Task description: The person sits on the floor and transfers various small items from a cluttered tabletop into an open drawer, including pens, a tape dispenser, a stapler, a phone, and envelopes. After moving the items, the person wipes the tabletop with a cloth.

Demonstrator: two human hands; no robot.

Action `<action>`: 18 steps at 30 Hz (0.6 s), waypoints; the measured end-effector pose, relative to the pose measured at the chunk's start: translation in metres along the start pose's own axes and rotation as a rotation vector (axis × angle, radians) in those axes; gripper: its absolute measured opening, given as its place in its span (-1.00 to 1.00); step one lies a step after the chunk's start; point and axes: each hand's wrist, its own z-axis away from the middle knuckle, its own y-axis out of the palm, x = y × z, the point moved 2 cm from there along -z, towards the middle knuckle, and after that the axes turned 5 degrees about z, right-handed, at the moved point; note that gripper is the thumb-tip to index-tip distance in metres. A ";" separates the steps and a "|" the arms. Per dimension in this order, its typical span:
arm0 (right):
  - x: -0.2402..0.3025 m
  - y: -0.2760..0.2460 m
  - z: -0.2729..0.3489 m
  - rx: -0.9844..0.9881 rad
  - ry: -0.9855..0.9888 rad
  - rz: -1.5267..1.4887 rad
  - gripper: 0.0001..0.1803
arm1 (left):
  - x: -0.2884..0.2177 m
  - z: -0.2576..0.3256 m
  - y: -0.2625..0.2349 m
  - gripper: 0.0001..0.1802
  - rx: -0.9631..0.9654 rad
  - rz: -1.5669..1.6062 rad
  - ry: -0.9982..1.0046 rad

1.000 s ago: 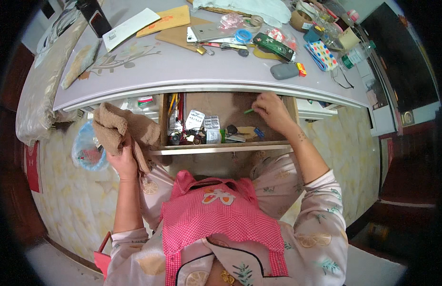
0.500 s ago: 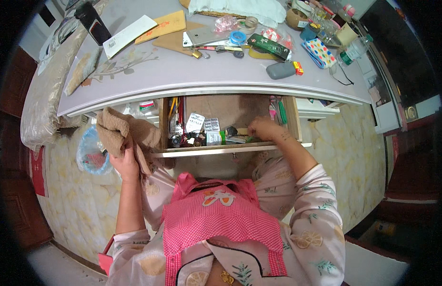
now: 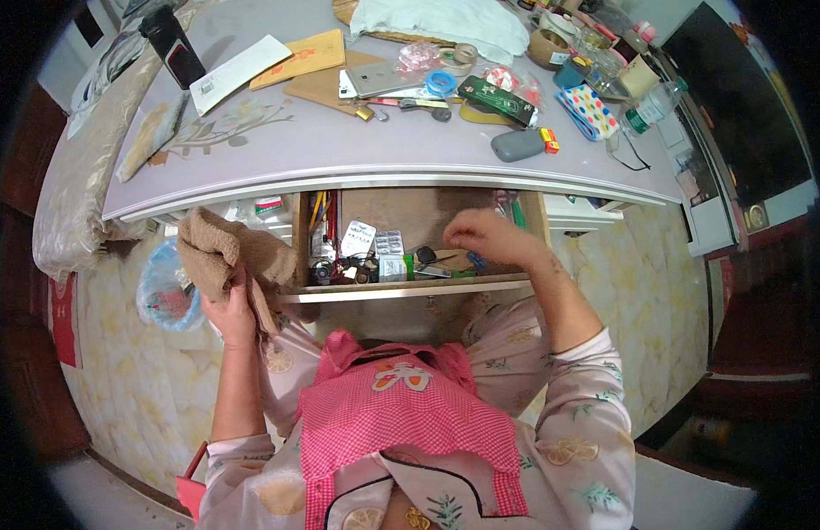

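While left fingers [image 3: 239,282] hold cloth [image 3: 217,252], right fingers [image 3: 463,230] (grasp unclear) partly hide drawer [image 3: 397,206].

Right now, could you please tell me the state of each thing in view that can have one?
Drawer: pulled open, with items inside
Brown cloth: bunched up, held in the left hand
Right hand: over the drawer, fingers curled; whether it holds anything is unclear
Dotted cloth: looks folded
Bin: open, bag-lined, with litter inside
Large screen: dark
Plastic bottle: capped
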 end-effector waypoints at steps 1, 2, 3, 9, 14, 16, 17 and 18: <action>0.016 -0.019 0.001 -0.096 0.056 -0.013 -0.85 | -0.002 0.001 0.000 -0.56 -0.006 -0.003 0.003; 0.030 -0.038 0.002 -0.191 0.110 -0.026 -0.85 | -0.005 0.001 0.001 -0.56 -0.013 -0.007 0.006; 0.034 -0.052 0.006 -0.294 0.174 -0.033 -0.84 | -0.007 0.001 0.005 -0.56 -0.011 -0.001 0.008; -0.021 -0.126 -0.006 -0.881 0.127 0.448 -0.65 | -0.008 -0.001 0.005 -0.58 0.029 -0.049 0.019; -0.040 -0.143 -0.031 -0.665 0.381 0.693 -0.30 | 0.001 -0.001 0.003 -0.58 0.016 0.018 0.003; -0.043 -0.143 -0.037 -0.604 0.466 0.722 -0.29 | 0.000 -0.002 0.002 -0.58 0.023 -0.023 0.017; -0.042 -0.142 -0.039 -0.569 0.511 0.734 -0.28 | 0.000 -0.003 0.000 -0.59 0.035 -0.072 0.035; -0.041 -0.142 -0.041 -0.560 0.496 0.751 -0.27 | 0.001 -0.003 -0.001 -0.59 0.047 -0.121 0.054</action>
